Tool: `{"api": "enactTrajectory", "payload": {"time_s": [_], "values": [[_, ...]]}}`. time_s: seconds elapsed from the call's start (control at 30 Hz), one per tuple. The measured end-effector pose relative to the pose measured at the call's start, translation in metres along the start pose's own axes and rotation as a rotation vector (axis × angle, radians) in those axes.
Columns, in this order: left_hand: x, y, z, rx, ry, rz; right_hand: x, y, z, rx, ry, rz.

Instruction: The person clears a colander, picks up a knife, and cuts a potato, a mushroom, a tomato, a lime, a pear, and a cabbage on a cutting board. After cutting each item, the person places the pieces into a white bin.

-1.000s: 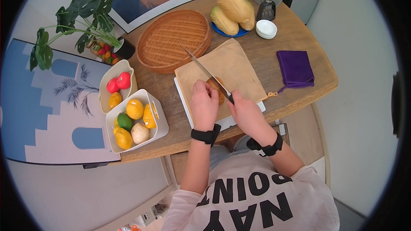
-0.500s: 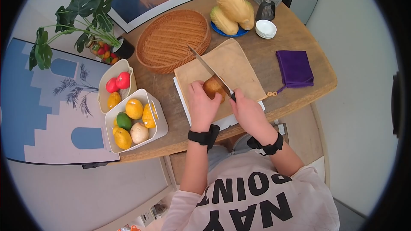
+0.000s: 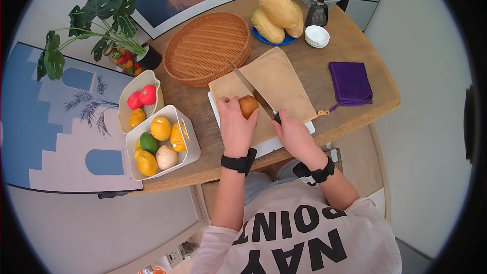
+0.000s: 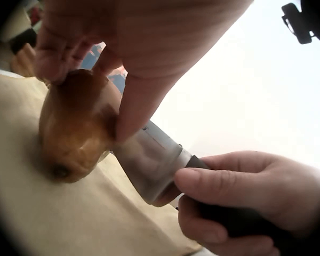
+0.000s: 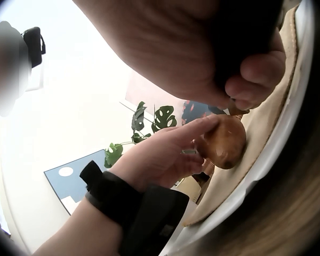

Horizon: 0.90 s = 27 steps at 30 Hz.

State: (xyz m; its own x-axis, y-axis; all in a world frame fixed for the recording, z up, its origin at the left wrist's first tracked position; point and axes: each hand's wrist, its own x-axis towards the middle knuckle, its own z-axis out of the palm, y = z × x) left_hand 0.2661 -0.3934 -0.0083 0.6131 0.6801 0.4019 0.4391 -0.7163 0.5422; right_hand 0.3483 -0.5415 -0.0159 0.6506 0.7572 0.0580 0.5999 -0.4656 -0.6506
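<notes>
My left hand grips a glossy brown rounded fruit or bun, its fingers over the top and thumb along one side. In the left wrist view, this brown item has a dark round spot at its lower end; its exact kind cannot be told. My right hand holds a large knife by its black handle, with the blade pointing away and to the left, just right of the brown item. Beneath both lies a tan cloth over a white board.
Left of the board stand a white basket and a cream basket of fruit. Behind are a round wicker tray, yellow squashes on a blue plate, and white bowls. A purple cloth pouch lies at right.
My left hand has shifted slightly left with the brown item and turned it. The blade, which overlapped the item before, now shows beside it on the right.
</notes>
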Motion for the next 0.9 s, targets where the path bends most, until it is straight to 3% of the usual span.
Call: {"api": "enactTrajectory", "payload": {"time_s": [0.07, 0.27, 0.4, 0.9], "values": [[-0.002, -0.004, 0.003, -0.135, 0.085, 0.025, -0.001, -0.002, -0.004, 0.016, 0.008, 0.014], [-0.008, 0.006, 0.000, -0.280, 0.013, -0.156, -0.001, -0.015, -0.011, 0.129, 0.119, -0.023], [-0.007, 0.006, 0.001, -0.238, 0.011, -0.141, 0.001, -0.007, -0.002, 0.055, 0.023, -0.032], [-0.005, 0.010, 0.001, -0.270, 0.046, -0.114, -0.006, -0.025, -0.014, 0.111, 0.065, -0.049]]}}
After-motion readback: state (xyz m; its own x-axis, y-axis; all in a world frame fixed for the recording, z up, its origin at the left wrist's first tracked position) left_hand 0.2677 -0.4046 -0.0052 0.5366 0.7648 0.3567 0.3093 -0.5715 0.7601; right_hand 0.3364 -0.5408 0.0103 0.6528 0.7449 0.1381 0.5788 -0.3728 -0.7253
